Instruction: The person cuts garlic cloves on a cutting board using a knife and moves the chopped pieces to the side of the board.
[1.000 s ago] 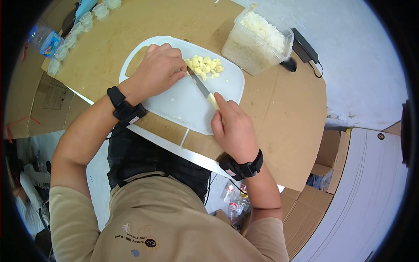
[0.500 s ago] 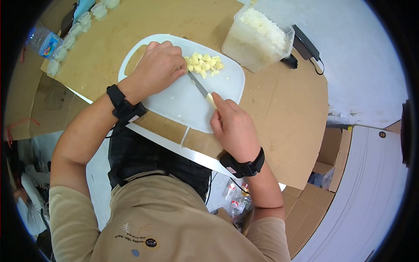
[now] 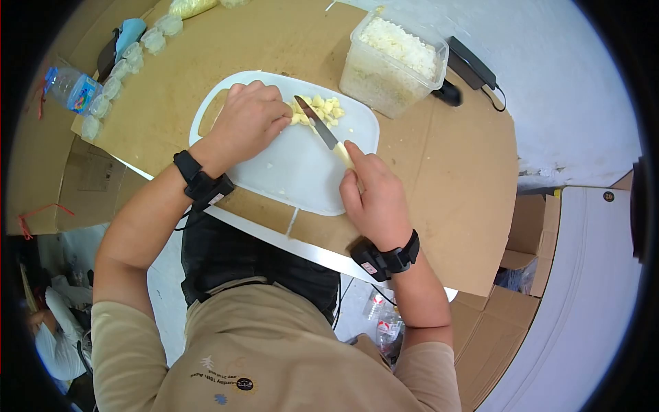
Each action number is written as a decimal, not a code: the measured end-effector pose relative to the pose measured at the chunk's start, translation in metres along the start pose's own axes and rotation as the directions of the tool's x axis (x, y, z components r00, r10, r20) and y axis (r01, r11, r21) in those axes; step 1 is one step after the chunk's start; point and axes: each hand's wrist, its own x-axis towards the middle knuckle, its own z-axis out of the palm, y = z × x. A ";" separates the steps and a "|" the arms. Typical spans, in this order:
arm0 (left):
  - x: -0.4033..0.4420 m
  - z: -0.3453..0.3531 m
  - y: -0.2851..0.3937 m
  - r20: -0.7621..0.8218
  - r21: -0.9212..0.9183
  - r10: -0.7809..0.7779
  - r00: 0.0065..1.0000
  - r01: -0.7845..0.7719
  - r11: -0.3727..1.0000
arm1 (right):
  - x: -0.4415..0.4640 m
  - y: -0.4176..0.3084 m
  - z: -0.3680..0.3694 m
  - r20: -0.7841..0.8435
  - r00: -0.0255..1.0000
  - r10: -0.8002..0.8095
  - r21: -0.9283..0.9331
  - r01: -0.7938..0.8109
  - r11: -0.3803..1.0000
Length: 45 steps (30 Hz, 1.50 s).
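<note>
A white cutting board (image 3: 274, 172) lies on the cardboard-covered table. Small pale-yellow chopped pieces (image 3: 332, 110) are heaped near its far edge; their kind is unclear. My right hand (image 3: 377, 192) is closed round the light handle of a kitchen knife (image 3: 325, 130), its blade angled up and left across the heap. At the left of the heap is my left hand (image 3: 250, 120), fingers bent and pressed together at the tips. Whatever those fingertips pinch is hidden behind them. Black bands with small boxes sit on both wrists.
Behind the board to the right stands a clear plastic tub (image 3: 384, 79) of white, finely cut food. Beside it lies a black power adapter (image 3: 472, 65). Small lidded cups (image 3: 123, 69) and a water bottle (image 3: 74, 89) line the left edge. Cardboard boxes (image 3: 480, 336) stand below right.
The knife blade has lifted off the board and now points over the pieces. My left hand stays by the heap. The whole view has shifted slightly.
</note>
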 end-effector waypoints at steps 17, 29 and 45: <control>-0.001 -0.024 -0.025 0.052 0.058 -0.224 0.973 0.221 0.974 | 0.000 -0.003 -0.001 0.110 0.994 -0.012 0.009 0.011 1.000; -0.002 -0.013 -0.010 0.133 0.003 -0.200 0.971 0.202 0.979 | -0.001 0.003 0.003 0.134 0.991 0.017 -0.054 -0.010 0.998; -0.006 -0.007 -0.009 0.114 -0.083 -0.157 0.981 0.167 0.982 | 0.001 0.002 0.001 0.168 0.986 0.021 -0.033 -0.016 0.999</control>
